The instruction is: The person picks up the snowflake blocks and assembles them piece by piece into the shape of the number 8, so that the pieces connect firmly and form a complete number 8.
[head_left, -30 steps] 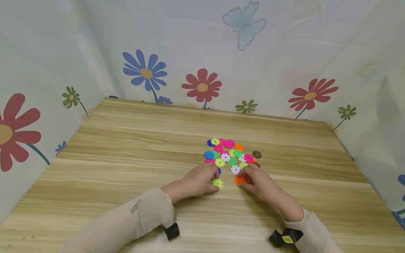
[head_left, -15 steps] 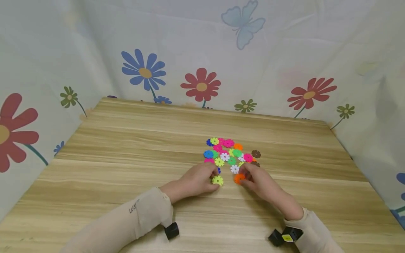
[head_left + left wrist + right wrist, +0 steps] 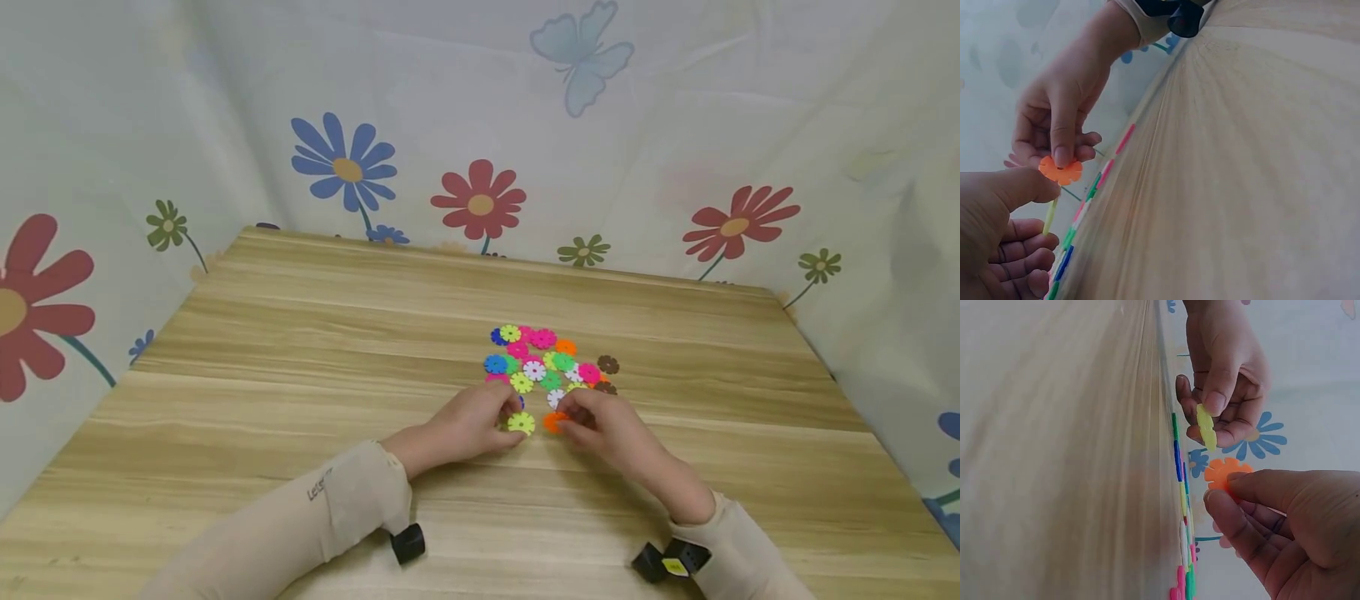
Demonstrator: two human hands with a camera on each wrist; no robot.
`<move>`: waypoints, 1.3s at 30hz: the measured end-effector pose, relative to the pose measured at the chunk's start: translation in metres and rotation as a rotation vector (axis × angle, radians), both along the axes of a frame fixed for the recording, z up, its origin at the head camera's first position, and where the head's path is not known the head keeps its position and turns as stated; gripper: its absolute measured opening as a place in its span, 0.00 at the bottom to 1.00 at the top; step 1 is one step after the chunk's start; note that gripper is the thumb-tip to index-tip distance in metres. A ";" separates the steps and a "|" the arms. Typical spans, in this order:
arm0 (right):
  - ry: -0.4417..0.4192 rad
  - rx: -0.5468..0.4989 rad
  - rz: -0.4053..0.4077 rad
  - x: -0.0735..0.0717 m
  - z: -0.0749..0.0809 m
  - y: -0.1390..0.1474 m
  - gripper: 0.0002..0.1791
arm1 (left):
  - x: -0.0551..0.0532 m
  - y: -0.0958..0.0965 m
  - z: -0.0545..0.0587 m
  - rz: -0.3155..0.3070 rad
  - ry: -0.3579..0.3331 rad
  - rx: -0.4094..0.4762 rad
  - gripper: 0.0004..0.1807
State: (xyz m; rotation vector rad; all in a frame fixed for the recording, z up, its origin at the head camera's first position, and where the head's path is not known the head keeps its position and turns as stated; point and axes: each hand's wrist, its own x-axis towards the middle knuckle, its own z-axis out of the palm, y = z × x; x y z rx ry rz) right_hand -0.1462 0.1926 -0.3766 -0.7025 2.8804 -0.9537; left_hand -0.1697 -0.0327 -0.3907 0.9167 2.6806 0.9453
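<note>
My left hand pinches a yellow notched plastic disc between thumb and fingers, just above the table. Opposite it, my right hand holds an orange notched disc by its edge, partly covered by the fingers. The right wrist view has the yellow disc nearly edge-on and the orange disc flatter to the camera. A narrow gap parts the two discs in the head view. From the left wrist, the orange disc appears close to the yellow one; whether they touch there is unclear.
Just beyond the hands, several loose notched discs lie spread and overlapping, among them a blue one, a white one and a brown one. They rest on a wooden table with a flower-printed curtain behind it.
My right hand has moved left with the orange disc, bringing it nearer the yellow one. The yellow disc has shifted slightly right and up. The loose discs lie as before.
</note>
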 end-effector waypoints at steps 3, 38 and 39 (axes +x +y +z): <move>0.023 -0.014 0.006 0.001 0.000 -0.002 0.07 | 0.000 0.000 0.000 0.000 -0.003 0.025 0.15; 0.050 -0.310 0.061 0.005 -0.004 -0.007 0.04 | 0.001 -0.006 0.008 -0.194 0.058 0.183 0.17; 0.057 -0.323 0.067 0.006 -0.004 -0.007 0.04 | 0.001 -0.007 0.008 -0.201 0.027 0.202 0.17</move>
